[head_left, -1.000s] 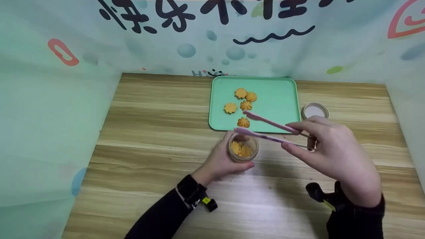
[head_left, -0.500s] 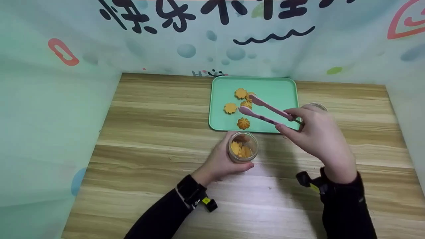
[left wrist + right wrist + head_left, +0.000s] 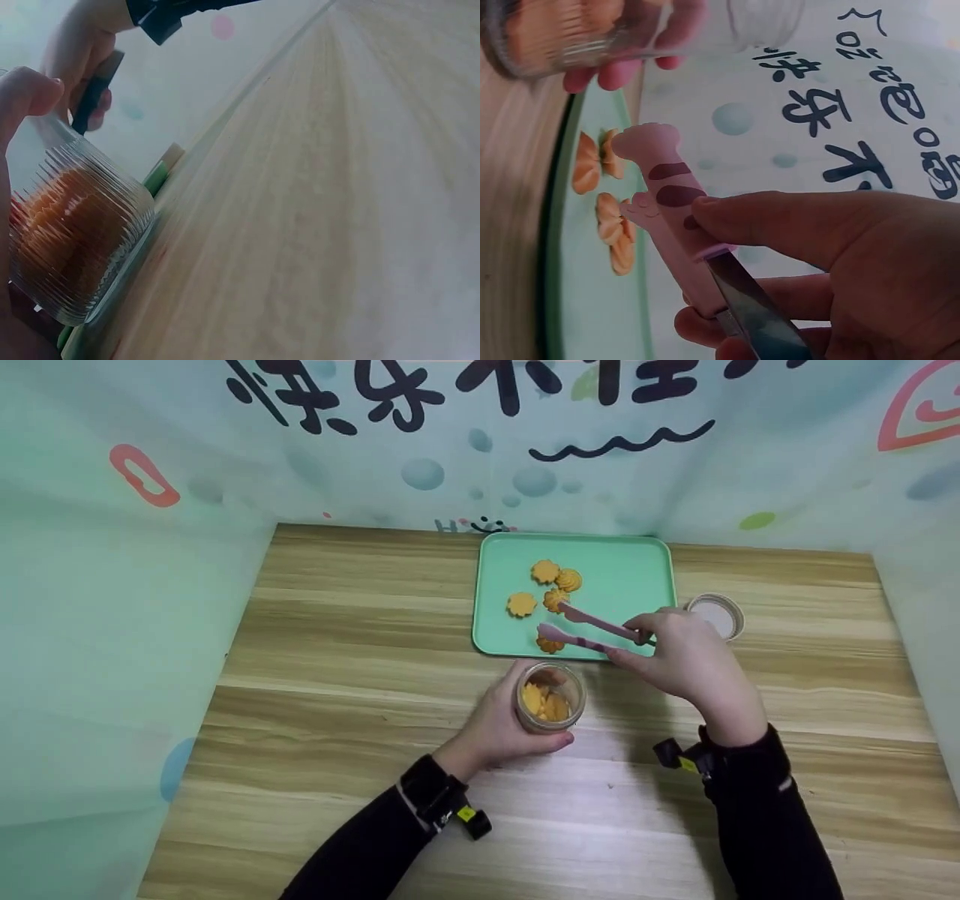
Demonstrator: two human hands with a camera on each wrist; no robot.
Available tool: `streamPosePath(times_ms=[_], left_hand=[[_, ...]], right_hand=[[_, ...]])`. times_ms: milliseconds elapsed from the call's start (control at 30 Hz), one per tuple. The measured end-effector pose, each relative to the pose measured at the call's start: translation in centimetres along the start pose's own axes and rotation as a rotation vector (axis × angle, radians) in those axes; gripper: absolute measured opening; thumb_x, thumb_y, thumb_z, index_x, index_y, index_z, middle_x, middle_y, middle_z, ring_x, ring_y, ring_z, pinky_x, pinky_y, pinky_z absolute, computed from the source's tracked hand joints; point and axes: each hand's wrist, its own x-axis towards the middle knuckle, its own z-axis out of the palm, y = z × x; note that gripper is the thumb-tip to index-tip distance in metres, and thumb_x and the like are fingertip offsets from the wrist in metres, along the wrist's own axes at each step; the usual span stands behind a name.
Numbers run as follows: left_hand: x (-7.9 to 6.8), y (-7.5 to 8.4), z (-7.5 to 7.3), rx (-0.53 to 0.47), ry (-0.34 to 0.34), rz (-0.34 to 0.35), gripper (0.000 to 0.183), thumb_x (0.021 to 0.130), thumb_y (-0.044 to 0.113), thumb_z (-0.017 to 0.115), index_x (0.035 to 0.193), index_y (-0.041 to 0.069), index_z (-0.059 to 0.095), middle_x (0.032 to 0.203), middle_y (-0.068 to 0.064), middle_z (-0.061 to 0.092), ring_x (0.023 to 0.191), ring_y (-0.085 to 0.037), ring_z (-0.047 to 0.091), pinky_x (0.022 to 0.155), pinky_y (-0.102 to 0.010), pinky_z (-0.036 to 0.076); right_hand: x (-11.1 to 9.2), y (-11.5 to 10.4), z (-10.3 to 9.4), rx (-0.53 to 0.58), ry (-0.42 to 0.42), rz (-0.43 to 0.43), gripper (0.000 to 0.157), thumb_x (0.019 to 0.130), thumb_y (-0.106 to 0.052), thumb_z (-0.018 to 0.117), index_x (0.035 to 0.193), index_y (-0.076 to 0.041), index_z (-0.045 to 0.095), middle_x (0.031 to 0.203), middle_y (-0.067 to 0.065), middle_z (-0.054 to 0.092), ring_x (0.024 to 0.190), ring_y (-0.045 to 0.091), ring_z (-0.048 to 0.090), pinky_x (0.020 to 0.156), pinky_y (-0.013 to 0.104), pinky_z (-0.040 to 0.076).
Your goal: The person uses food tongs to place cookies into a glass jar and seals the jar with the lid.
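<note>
My left hand [image 3: 499,727] grips a clear jar [image 3: 580,697] with several cookies inside, its mouth facing up. Ribbed walls show on the jar [image 3: 124,176] in the left wrist view. Pink tongs with paw-shaped tips [image 3: 600,622] are held in my right hand [image 3: 694,660], thumb on one arm and fingers on the other. Their tips are apart, above the green tray [image 3: 630,570]. One tip overlaps the nearest cookie [image 3: 551,646], the other the edge of a swirled cookie [image 3: 555,599]. Metal shows behind the pink sleeves of the tongs [image 3: 679,187] in the right wrist view.
Farther back on the tray lie a flat flower-shaped cookie [image 3: 521,604], another [image 3: 545,571] and a round swirled one [image 3: 568,580]. Right of the tray, a lid [image 3: 716,616] rests inside up on the wooden table [image 3: 360,660]. A printed cloth [image 3: 420,502] hangs behind the table.
My right hand has moved left, bringing the tongs from over the jar's far rim to above the tray, then lower toward the nearest cookie. My left hand and the jar have stayed nearly still.
</note>
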Motion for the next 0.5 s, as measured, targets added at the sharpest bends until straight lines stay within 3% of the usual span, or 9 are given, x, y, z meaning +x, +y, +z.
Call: streamPosePath(times_ms=[233,500], left_hand=[[0.0,-0.3,0.1,0.016,0.006,0.013,0.09,0.07,0.041,0.1,0.143,0.032,0.049,0.134,0.013,0.067,0.13,-0.007,0.061,0.119,-0.034,0.048],[0.1,-0.5,0.1,0.02,0.016,0.036,0.088,0.069,0.042,0.1,0.142,0.032,0.05,0.132,0.007,0.068,0.126,-0.009,0.063,0.116,-0.035,0.05]], right_hand=[[0.7,0.2,1.0,0.004,-0.051,-0.029,0.043,0.095,-0.038,0.078,0.118,-0.002,0.078,0.101,0.018,0.079,0.091,0.032,0.069,0.079,0.052,0.055],[0.8,0.3,1.3,0.01,-0.075,-0.028,0.039,0.095,-0.036,0.078,0.115,-0.003,0.079,0.097,0.016,0.077,0.086,0.028,0.063,0.074,0.044,0.05]])
